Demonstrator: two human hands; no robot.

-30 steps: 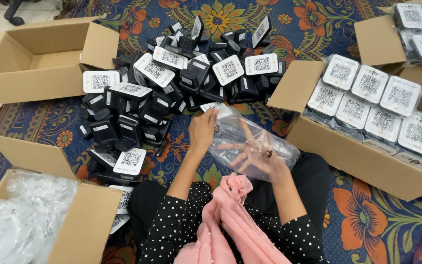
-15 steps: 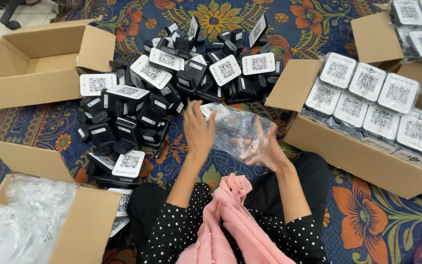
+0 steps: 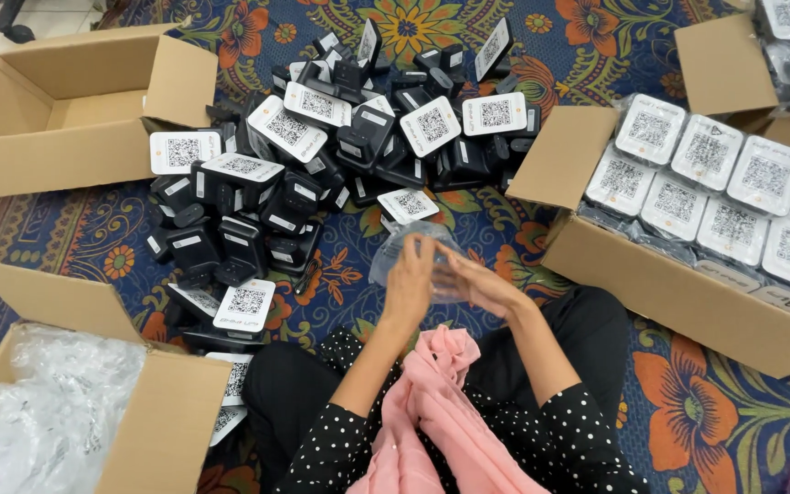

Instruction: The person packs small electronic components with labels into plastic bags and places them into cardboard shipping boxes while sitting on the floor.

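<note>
My left hand point(image 3: 411, 284) and my right hand point(image 3: 479, 285) meet in front of me over my lap, both closed on a clear plastic bag point(image 3: 402, 247) that is squeezed flat between them. The bag's rounded end sticks out to the upper left of my fingers. Whether anything is inside the bag cannot be told. Just beyond my hands lies a big pile of small black devices with white square-patterned labels point(image 3: 340, 137) spread on the patterned carpet.
A cardboard box point(image 3: 688, 284) at the right holds bagged white-labelled devices in rows. An open brown box point(image 3: 66, 137) stands at the upper left. At the lower left a box point(image 3: 162, 421) holds clear plastic bags. A pink scarf point(image 3: 441, 412) hangs over my lap.
My hands have drawn together and lowered, pressing the bag, which was held open and puffed out, into a flat small shape.
</note>
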